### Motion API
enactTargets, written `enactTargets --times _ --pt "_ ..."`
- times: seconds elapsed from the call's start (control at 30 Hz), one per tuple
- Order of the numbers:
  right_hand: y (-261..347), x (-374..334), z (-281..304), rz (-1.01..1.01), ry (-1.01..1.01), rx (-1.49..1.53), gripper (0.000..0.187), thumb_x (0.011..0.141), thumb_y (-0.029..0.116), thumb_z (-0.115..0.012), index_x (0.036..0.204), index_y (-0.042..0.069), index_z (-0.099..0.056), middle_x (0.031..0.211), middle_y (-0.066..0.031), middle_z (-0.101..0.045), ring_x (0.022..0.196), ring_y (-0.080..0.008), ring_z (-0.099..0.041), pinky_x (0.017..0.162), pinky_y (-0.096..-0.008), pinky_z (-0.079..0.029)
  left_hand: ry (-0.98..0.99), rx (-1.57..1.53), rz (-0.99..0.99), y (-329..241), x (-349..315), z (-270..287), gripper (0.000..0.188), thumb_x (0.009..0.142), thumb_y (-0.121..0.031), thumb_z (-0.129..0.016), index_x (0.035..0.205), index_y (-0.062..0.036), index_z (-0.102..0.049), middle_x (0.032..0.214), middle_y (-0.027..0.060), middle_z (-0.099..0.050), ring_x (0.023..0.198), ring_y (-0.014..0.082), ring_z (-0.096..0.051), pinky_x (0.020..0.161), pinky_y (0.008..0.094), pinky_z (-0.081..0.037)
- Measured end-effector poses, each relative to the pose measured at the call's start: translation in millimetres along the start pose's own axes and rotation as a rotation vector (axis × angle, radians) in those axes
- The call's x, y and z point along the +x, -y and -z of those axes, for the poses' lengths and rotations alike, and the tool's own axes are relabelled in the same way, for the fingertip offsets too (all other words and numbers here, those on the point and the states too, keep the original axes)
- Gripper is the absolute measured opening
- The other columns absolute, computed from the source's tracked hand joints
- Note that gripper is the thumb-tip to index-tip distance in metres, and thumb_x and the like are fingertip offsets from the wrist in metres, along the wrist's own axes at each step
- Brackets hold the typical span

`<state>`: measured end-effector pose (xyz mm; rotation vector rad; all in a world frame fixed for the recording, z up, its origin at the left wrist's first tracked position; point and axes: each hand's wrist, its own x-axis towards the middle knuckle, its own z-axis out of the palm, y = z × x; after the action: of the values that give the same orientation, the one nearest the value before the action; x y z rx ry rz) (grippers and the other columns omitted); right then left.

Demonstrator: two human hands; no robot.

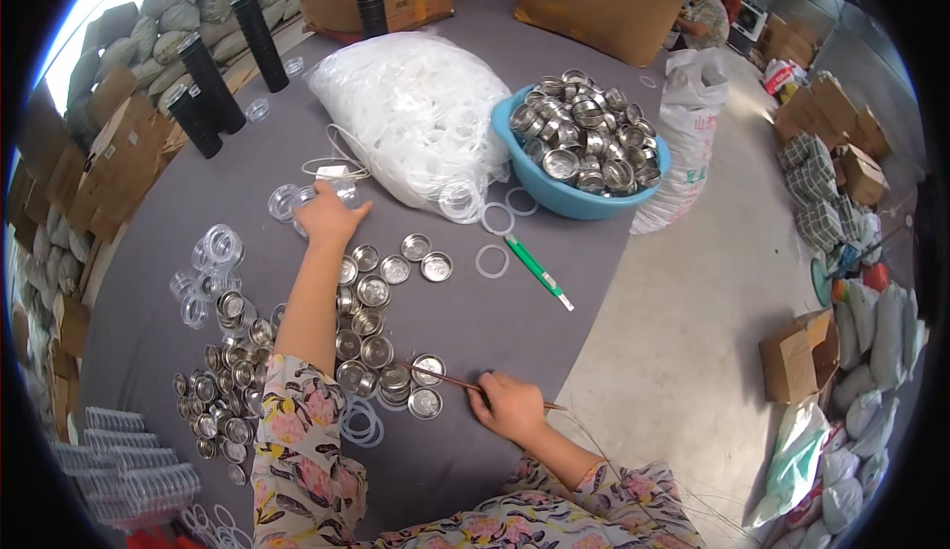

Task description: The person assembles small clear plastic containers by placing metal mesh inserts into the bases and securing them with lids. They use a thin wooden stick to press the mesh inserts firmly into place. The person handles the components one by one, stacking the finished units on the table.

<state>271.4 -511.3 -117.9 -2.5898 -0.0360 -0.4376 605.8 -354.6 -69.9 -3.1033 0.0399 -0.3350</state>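
My left hand (332, 216) reaches far over the grey table, thumb stretched out to the side. Its fingers rest over some clear plastic round cups (284, 202), beside a loop of white cord (336, 167). A thin dark-red stick (445, 379) is pinched in my right hand (512, 406), low on the table. The tip of that stick lies among small shiny metal cups (395, 381), beside a metal cup (428, 369) at the near right. More metal cups (223, 391) are heaped left of my left forearm, with clear plastic cups (213, 262) beyond them.
A blue basin (569, 202) full of metal cups and a bag of white rings (406, 103) stand at the back. A green cutter knife (537, 270) lies near the right edge. Black stacked columns (259, 39) rise at far left. A white sack (688, 138) stands beyond the table.
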Motion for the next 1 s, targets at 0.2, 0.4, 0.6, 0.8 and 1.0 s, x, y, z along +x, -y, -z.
enactTargets --times 0.2,0.4,0.6,0.8,1.0 --pt "-3 -2 -2 0.003 -0.004 0.01 0.019 0.078 0.023 -0.062 0.073 0.009 -0.05 0.065 -0.0062 -0.053 0.052 -0.0241 -0.056 0.045 -0.0354 -0.046 0.123 -0.173 0.029 11 11 -6 0.081 0.064 -0.048 -0.071 0.118 0.0018 -0.038 0.102 0.0179 -0.064 0.094 0.0312 -0.063 0.095 0.0427 -0.038" --pt "-1 0 0 -0.021 0.049 0.05 0.018 0.079 0.023 -0.063 0.073 0.01 -0.053 0.064 -0.0059 -0.054 0.05 -0.0254 -0.055 0.043 -0.0365 -0.042 0.253 -0.206 0.039 56 1 -1 0.074 0.065 -0.036 -0.068 0.122 -0.0006 -0.036 0.111 0.0206 -0.06 0.108 0.0336 -0.056 0.1 0.0401 -0.034" --pt "-1 -2 -2 -0.032 0.036 0.041 0.018 0.078 0.023 -0.063 0.072 0.01 -0.052 0.063 -0.0074 -0.054 0.05 -0.027 -0.055 0.044 -0.0375 -0.041 0.186 -0.305 -0.046 73 -29 -2 0.076 0.065 -0.03 -0.065 0.127 -0.0006 -0.032 0.105 0.0227 -0.061 0.107 0.0359 -0.055 0.103 0.04 -0.03" --pt "-1 0 -3 0.026 0.018 0.018 0.017 0.079 0.022 -0.062 0.072 0.009 -0.052 0.064 -0.0085 -0.054 0.052 -0.0284 -0.055 0.045 -0.0388 -0.043 -0.1 -1.297 0.36 103 -77 11 0.07 0.07 -0.022 -0.067 0.127 0.0009 -0.035 0.108 0.0176 -0.059 0.102 0.0263 -0.057 0.093 0.0345 -0.04" --pt "-3 -4 -6 -0.012 -0.005 0.05 0.017 0.08 0.022 -0.06 0.073 0.009 -0.052 0.064 -0.0092 -0.056 0.055 -0.0287 -0.057 0.047 -0.039 -0.044 0.014 -1.289 0.28 150 -240 119 0.064 0.071 -0.021 -0.07 0.123 0.0007 -0.041 0.11 0.0144 -0.057 0.1 0.0211 -0.055 0.087 0.0332 -0.043"
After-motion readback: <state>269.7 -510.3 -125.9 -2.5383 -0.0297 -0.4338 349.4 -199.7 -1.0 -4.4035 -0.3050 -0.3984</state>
